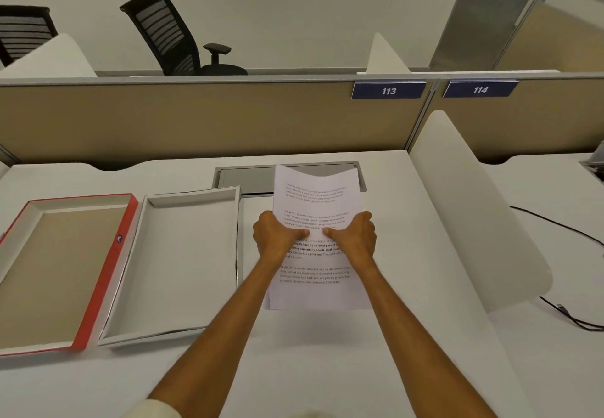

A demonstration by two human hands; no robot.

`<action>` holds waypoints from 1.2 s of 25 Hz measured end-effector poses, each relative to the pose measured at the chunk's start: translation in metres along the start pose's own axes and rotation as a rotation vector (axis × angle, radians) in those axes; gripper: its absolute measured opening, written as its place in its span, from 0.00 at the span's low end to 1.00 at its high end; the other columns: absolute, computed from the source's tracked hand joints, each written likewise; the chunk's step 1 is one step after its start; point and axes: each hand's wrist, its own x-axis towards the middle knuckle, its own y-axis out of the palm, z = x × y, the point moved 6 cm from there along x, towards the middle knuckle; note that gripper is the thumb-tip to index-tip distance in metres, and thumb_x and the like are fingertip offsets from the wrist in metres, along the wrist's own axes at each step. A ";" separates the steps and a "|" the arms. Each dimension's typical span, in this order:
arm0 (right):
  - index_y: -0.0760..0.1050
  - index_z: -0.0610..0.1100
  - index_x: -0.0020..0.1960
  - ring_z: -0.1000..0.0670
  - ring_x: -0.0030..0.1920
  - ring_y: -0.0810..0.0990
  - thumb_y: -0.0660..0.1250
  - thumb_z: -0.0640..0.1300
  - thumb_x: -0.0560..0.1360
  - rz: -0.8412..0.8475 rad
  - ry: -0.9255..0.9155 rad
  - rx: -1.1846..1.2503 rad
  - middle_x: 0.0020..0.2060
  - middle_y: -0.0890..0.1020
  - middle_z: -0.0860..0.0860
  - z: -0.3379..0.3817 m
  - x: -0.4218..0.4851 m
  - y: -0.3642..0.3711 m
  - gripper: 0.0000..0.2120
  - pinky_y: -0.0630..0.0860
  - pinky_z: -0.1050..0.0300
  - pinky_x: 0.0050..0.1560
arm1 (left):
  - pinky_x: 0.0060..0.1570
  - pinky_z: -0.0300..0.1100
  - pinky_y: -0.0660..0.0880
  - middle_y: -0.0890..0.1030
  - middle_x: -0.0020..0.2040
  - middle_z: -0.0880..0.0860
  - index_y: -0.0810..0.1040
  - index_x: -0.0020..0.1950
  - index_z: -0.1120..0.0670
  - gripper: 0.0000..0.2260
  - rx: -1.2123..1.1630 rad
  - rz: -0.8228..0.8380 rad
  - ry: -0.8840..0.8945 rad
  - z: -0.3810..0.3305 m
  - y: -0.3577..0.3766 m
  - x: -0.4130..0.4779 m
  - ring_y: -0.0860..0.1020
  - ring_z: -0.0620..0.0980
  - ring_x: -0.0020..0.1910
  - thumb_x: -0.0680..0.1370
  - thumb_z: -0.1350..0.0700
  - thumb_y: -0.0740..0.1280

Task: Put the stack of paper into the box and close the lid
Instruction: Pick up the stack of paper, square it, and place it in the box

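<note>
A stack of printed white paper (pixel 315 195) is held above the desk, right of centre, its far edge sagging. My left hand (pixel 277 236) grips its left side and my right hand (pixel 354 237) its right side, thumbs on top and almost touching. An open white box (pixel 235 254) lies just left of the paper, nothing inside it. Its red-edged lid (pixel 108 273) lies upside down further left, brown inner side up.
A grey cable hatch (pixel 248 177) is set into the desk (pixel 327 352) behind the paper. A white curved divider (pixel 474 221) stands to the right, with black cables (pixel 572 316) beyond it. A beige partition (pixel 212 116) closes off the back; office chairs (pixel 173 35) stand behind.
</note>
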 end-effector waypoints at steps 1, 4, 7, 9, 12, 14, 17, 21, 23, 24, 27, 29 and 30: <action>0.66 0.37 0.61 0.40 0.58 0.79 0.80 0.52 0.65 0.019 -0.002 -0.013 0.59 0.78 0.41 0.002 -0.003 0.005 0.36 0.78 0.52 0.49 | 0.32 0.36 0.74 0.84 0.55 0.58 0.80 0.54 0.59 0.24 0.006 0.011 -0.012 0.005 -0.004 0.001 0.84 0.57 0.48 0.64 0.50 0.82; 0.66 0.37 0.62 0.41 0.58 0.79 0.80 0.51 0.65 0.049 -0.011 -0.027 0.59 0.77 0.41 0.011 -0.015 0.020 0.36 0.78 0.51 0.51 | 0.35 0.39 0.76 0.84 0.54 0.59 0.80 0.53 0.60 0.25 0.015 0.027 -0.039 0.019 -0.020 0.003 0.84 0.58 0.49 0.63 0.51 0.82; 0.66 0.37 0.63 0.41 0.59 0.79 0.80 0.51 0.65 0.076 -0.031 -0.038 0.59 0.77 0.41 0.026 -0.026 0.038 0.36 0.78 0.50 0.53 | 0.29 0.36 0.70 0.85 0.53 0.59 0.80 0.52 0.60 0.24 0.005 0.016 -0.054 0.033 -0.040 0.005 0.84 0.58 0.48 0.62 0.51 0.83; 0.66 0.37 0.63 0.41 0.58 0.79 0.80 0.51 0.65 0.092 -0.044 -0.048 0.59 0.77 0.42 0.039 -0.036 0.053 0.36 0.79 0.50 0.53 | 0.28 0.35 0.70 0.85 0.53 0.59 0.80 0.52 0.60 0.24 -0.005 0.009 -0.070 0.045 -0.058 0.008 0.84 0.58 0.47 0.62 0.52 0.82; 0.66 0.37 0.64 0.41 0.59 0.79 0.79 0.51 0.65 0.132 -0.078 -0.055 0.60 0.77 0.41 0.066 -0.056 0.082 0.36 0.79 0.50 0.53 | 0.28 0.35 0.70 0.85 0.53 0.59 0.80 0.52 0.60 0.23 -0.005 -0.018 -0.091 0.070 -0.092 0.018 0.83 0.57 0.45 0.63 0.52 0.82; 0.67 0.37 0.64 0.42 0.59 0.79 0.79 0.51 0.66 0.134 -0.088 -0.059 0.60 0.77 0.42 0.073 -0.060 0.091 0.36 0.79 0.50 0.54 | 0.27 0.35 0.69 0.84 0.53 0.59 0.79 0.52 0.60 0.23 0.002 -0.019 -0.098 0.078 -0.100 0.021 0.81 0.54 0.42 0.63 0.52 0.82; 0.67 0.37 0.64 0.42 0.59 0.79 0.79 0.51 0.66 0.153 -0.096 -0.064 0.60 0.76 0.42 0.089 -0.073 0.111 0.35 0.79 0.50 0.54 | 0.26 0.34 0.67 0.85 0.52 0.59 0.79 0.50 0.59 0.21 0.006 -0.035 -0.107 0.094 -0.123 0.029 0.79 0.51 0.38 0.64 0.52 0.82; 0.66 0.37 0.65 0.42 0.60 0.79 0.79 0.51 0.66 0.166 -0.110 -0.069 0.60 0.76 0.41 0.111 -0.088 0.137 0.36 0.79 0.50 0.55 | 0.26 0.34 0.66 0.85 0.53 0.59 0.78 0.48 0.58 0.20 0.013 -0.050 -0.123 0.116 -0.150 0.039 0.78 0.50 0.38 0.64 0.52 0.82; 0.66 0.37 0.65 0.42 0.60 0.78 0.79 0.51 0.67 0.182 -0.118 -0.072 0.60 0.76 0.41 0.120 -0.096 0.151 0.36 0.79 0.50 0.55 | 0.26 0.34 0.66 0.85 0.52 0.59 0.77 0.46 0.57 0.19 0.016 -0.060 -0.130 0.127 -0.164 0.044 0.77 0.50 0.38 0.63 0.53 0.82; 0.66 0.37 0.65 0.42 0.60 0.78 0.79 0.51 0.67 0.189 -0.117 -0.071 0.60 0.76 0.41 0.124 -0.099 0.158 0.36 0.79 0.49 0.56 | 0.25 0.35 0.66 0.85 0.52 0.59 0.76 0.44 0.56 0.19 0.017 -0.065 -0.133 0.132 -0.170 0.046 0.77 0.50 0.38 0.63 0.53 0.82; 0.66 0.37 0.65 0.42 0.61 0.77 0.79 0.51 0.67 0.207 -0.117 -0.069 0.61 0.75 0.41 0.135 -0.106 0.180 0.36 0.79 0.50 0.56 | 0.25 0.35 0.66 0.85 0.51 0.60 0.75 0.43 0.56 0.20 0.025 -0.073 -0.143 0.146 -0.188 0.054 0.77 0.50 0.37 0.62 0.53 0.83; 0.66 0.37 0.65 0.42 0.61 0.77 0.79 0.51 0.66 0.219 -0.120 -0.061 0.61 0.75 0.41 0.141 -0.109 0.193 0.36 0.79 0.50 0.56 | 0.25 0.35 0.66 0.85 0.51 0.60 0.75 0.42 0.56 0.19 0.031 -0.073 -0.141 0.153 -0.198 0.060 0.77 0.51 0.37 0.63 0.54 0.83; 0.66 0.37 0.66 0.42 0.61 0.77 0.79 0.51 0.66 0.223 -0.121 -0.058 0.61 0.75 0.41 0.144 -0.110 0.200 0.36 0.78 0.50 0.57 | 0.26 0.35 0.66 0.85 0.51 0.60 0.75 0.42 0.55 0.19 0.029 -0.072 -0.136 0.157 -0.202 0.064 0.77 0.51 0.37 0.63 0.54 0.83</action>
